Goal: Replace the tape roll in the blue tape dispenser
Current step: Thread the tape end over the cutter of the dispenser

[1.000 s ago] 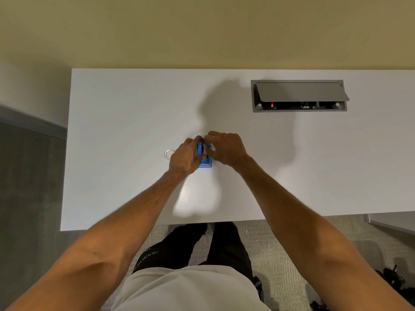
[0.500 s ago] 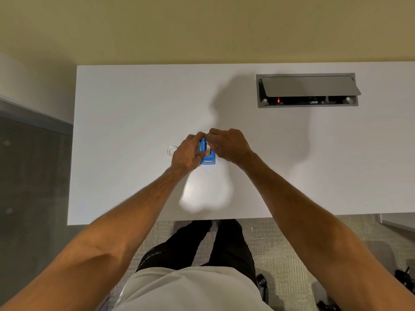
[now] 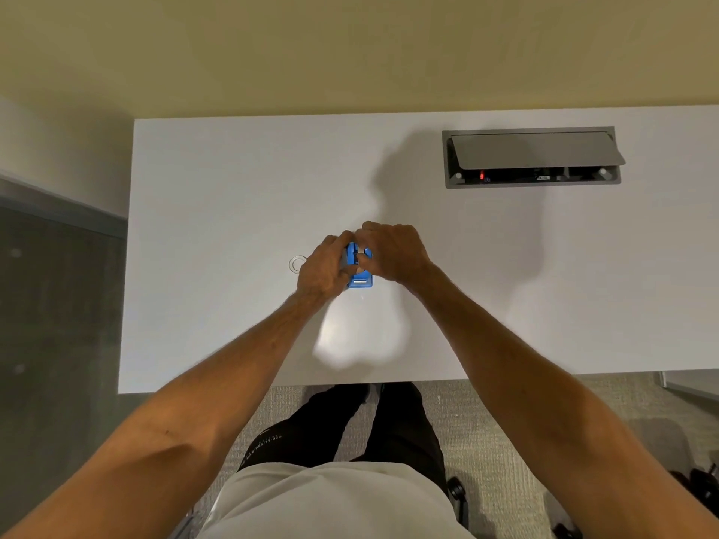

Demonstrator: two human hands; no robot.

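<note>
Glossy blue plastic tape dispenser [image 3: 358,281], smooth matt white table [image 3: 218,196], brushed grey metal cable hatch [image 3: 533,149]

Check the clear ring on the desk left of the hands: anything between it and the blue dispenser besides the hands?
Only the left hand. It wraps the blue dispenser's left side and sits directly between it and the clear ring. The right hand is on the far side. The white desk between them shows nothing else.

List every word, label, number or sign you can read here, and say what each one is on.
None can be read.
Trouser leg: a row of small white characters, too blurred to read.
Desk power box: a small white label and a red light, too small to read.
Blue tape dispenser: no text visible between the left hand and the right hand.
</note>
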